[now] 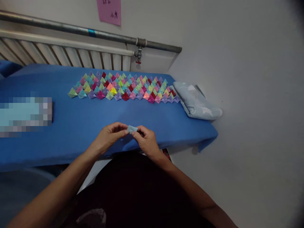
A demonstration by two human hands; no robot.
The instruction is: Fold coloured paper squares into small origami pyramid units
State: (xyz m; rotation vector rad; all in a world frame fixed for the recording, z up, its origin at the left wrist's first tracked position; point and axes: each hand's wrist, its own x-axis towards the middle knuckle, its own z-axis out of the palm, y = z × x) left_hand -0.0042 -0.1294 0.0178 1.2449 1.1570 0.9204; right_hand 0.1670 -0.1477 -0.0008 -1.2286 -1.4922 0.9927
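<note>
A small piece of folded light-blue paper is held up between both hands, over the front part of the blue-covered table. My left hand pinches its left end between thumb and fingers. At the right end, my right hand grips it the same way, thumb toward me. Beyond the hands, several rows of folded paper pieces in green, pink, purple, red, yellow and blue stand close together on the cloth.
The blue cloth covers the table up to a wall with a radiator and pipe. A folded grey-blue fabric lies at the right end. A blurred-out object sits at the left. Pink paper hangs above.
</note>
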